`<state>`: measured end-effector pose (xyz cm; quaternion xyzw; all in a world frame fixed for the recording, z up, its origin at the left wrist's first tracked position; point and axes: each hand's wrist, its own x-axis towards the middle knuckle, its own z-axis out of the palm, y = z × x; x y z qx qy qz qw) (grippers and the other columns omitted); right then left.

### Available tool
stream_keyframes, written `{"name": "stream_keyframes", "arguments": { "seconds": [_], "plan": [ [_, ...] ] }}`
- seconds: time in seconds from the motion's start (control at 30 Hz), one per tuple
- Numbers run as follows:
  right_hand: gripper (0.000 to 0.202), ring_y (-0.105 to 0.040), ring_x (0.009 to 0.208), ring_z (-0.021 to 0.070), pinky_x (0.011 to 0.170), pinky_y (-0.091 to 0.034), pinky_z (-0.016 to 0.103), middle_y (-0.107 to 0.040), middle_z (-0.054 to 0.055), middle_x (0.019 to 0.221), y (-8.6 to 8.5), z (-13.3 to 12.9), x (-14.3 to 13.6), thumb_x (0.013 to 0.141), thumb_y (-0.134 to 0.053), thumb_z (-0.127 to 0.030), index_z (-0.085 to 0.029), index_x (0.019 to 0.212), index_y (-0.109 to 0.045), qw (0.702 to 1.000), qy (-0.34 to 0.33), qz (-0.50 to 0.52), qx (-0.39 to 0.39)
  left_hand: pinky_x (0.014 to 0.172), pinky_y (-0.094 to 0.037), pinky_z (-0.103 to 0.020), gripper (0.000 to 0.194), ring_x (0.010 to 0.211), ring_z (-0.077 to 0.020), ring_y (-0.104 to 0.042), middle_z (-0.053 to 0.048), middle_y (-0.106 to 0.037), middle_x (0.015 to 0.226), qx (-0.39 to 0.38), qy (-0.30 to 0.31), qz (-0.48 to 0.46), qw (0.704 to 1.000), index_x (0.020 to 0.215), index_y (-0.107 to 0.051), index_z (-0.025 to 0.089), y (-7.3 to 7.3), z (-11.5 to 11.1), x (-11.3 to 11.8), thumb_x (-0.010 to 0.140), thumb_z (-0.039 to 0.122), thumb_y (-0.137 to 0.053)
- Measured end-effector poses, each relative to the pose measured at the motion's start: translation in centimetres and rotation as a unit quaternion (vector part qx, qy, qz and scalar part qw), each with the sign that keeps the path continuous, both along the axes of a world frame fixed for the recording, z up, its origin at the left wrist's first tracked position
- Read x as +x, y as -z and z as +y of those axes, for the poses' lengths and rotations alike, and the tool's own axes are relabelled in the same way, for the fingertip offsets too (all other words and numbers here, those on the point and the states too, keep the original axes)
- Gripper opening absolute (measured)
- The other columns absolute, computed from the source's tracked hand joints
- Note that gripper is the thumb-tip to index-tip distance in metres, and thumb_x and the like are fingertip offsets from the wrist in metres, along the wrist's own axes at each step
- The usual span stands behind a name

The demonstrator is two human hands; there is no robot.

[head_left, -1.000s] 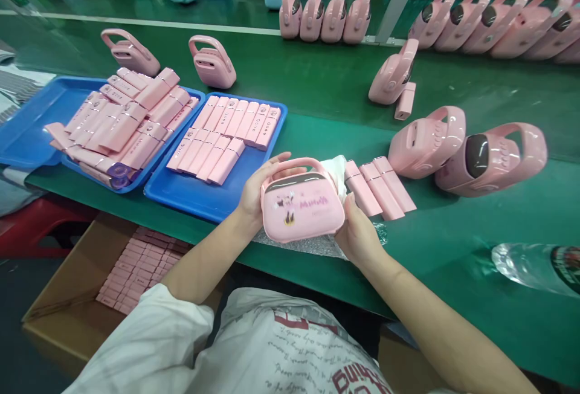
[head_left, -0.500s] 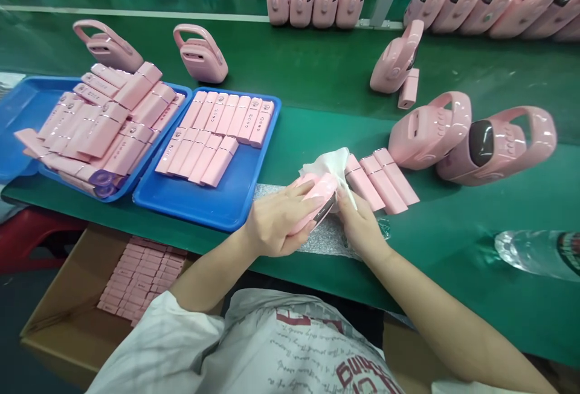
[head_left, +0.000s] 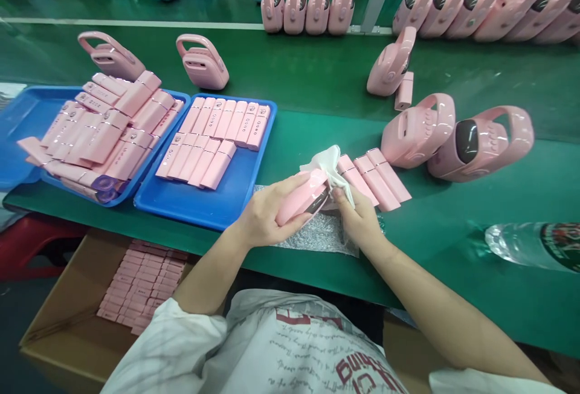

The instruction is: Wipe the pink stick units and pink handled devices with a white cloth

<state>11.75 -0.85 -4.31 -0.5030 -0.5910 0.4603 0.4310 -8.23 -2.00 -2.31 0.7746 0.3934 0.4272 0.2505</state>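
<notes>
My left hand (head_left: 266, 211) is wrapped round a glossy pink device (head_left: 302, 196) with a dark window, tilted above the bench. A crumpled white cloth (head_left: 330, 164) is gripped in my right hand (head_left: 361, 219), pressed against the device's right end. Beneath both hands lies a silvery foam sheet (head_left: 324, 234). Just right of the cloth, several pink stick-shaped pieces (head_left: 378, 182) with thin metallic bands rest side by side. Behind them stand a pink handled device (head_left: 414, 134) and another handled device with a dark window (head_left: 471, 143).
Left, a blue tray (head_left: 194, 203) holds rows of pink sticks beside a heaped blue tray (head_left: 106, 200). A clear bottle (head_left: 516, 243) lies at right. Handled devices line the back shelf (head_left: 244, 26). An open carton (head_left: 58, 315) of pink pieces stands below the bench.
My left hand has shifted slightly left with the pink device, and its fingers now sit more along the device's sides. The cloth stays against the device. The whole view has shifted slightly.
</notes>
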Motion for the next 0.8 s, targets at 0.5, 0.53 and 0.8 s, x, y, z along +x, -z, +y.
{"name": "stream_keyframes", "arguments": {
  "seconds": [0.5, 0.53, 0.8],
  "plan": [
    [0.07, -0.05, 0.125, 0.0286, 0.101, -0.047, 0.046, -0.045, 0.012, 0.141, -1.4, 0.5, 2.9, 0.083, -0.06, -0.033, -0.024, 0.146, -0.031, 0.924, -0.305, -0.159, 0.167, 0.103, -0.044, -0.037, 0.068, 0.119, -0.0238, -0.058, -0.007, -0.061, 0.13, -0.03, 0.105, 0.0, 0.994, 0.137, -0.049, 0.026, -1.5, -0.7, -1.6, 0.073, 0.009, -0.064],
    [0.079, -0.048, 0.127, 0.0299, 0.102, -0.045, 0.047, -0.042, 0.013, 0.143, -1.3, 0.2, 2.4, 0.08, -0.064, -0.038, -0.023, 0.148, -0.027, 0.925, -0.309, -0.148, 0.164, 0.105, -0.043, -0.039, 0.075, 0.121, -0.0251, -0.056, -0.009, -0.059, 0.132, -0.036, 0.102, 0.011, 0.994, 0.141, -0.044, 0.025, -1.3, -0.8, -1.7, 0.072, 0.013, -0.069],
    [0.085, -0.059, 0.114, 0.0321, 0.086, -0.053, 0.045, -0.053, 0.014, 0.133, -0.7, 0.0, 0.6, 0.071, -0.073, -0.053, -0.023, 0.14, -0.035, 0.938, -0.263, -0.176, 0.139, 0.109, -0.037, -0.05, 0.112, 0.134, -0.0305, -0.042, -0.016, -0.04, 0.146, -0.088, 0.037, 0.005, 0.995, 0.15, -0.018, 0.03, 1.9, -2.9, -2.9, 0.06, 0.032, -0.084]
  ]
}}
